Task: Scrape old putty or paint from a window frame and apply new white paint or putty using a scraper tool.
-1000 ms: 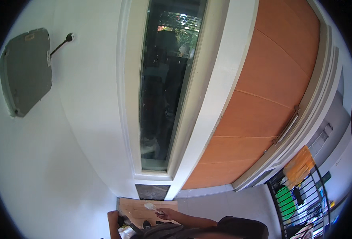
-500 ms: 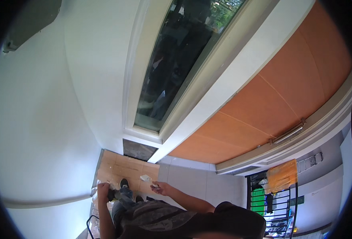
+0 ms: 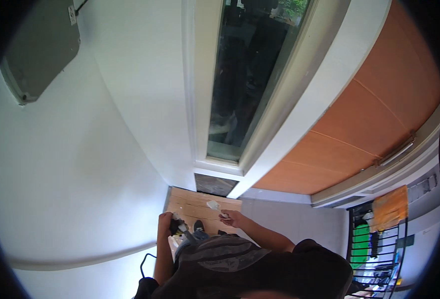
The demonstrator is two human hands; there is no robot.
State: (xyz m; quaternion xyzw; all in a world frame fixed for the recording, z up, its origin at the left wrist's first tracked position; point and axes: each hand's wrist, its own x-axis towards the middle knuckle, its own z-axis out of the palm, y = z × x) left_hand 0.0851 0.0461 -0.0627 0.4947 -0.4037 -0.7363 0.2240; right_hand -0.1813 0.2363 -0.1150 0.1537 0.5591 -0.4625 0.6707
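Observation:
My right hand (image 3: 233,219) is closed around the handle of what looks like a putty knife (image 3: 213,205), its pale, whitish blade pointing away to the upper left. My left hand (image 3: 164,222) is closed, close to the white wall on the left. It grips a dark tool with whitish material on it (image 3: 175,217); its exact kind is too small to tell. The two hands are apart, low in front of my body. Below them show a dark shoe (image 3: 198,225) and a bit of blue trouser leg.
White walls (image 3: 120,129) meet in a corner at the left. Ahead stands a tall framed window (image 3: 250,79), with an orange-brown panel (image 3: 339,134) to its right. Tan boards (image 3: 185,199) cover the floor there. A black railing (image 3: 377,249) with an orange cloth stands at the right.
My view has turned, so the walls, window and railing sit farther right in it. Both hands keep their grip. More of the whitish material by my left hand shows now.

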